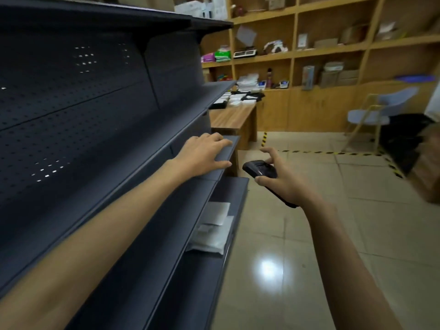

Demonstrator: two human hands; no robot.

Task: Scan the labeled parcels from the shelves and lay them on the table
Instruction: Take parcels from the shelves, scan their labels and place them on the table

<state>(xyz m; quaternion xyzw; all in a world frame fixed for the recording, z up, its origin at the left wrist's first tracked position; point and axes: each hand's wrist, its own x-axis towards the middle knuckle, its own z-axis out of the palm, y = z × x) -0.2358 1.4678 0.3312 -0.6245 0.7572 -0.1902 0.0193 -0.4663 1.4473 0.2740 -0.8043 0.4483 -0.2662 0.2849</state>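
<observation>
A dark grey metal shelving unit (95,115) with a perforated back panel fills the left side, its shelves running away from the camera. To the right lies a glossy pale tiled floor (309,234), crossed by a strip of yellow-and-black hazard tape (321,152). Light wooden wall shelves (295,53) line the far wall, holding cardboard boxes and mixed small goods, blurred. Against them, past the end of the dark unit, stands a brown wooden table (231,117); flat white packets (235,100) and something black lie at its far end. A pale blue chair with a yellow frame (371,115) stands further right.

Both bare forearms reach forward. The left hand (202,156) lies palm down on the front edge of a middle shelf near its far end, fingers straight and spread — it holds nothing. The right hand (283,179) hovers over the floor just beside that shelf end and grips a black handheld scanner (259,170): the lower fingers curl round its body, while thumb and forefinger are lifted apart above it.

On the shelf below the left hand, two white soft parcels (214,225) lie flat and overlapping — the nearer one bears a pale label. Neither hand touches them.
</observation>
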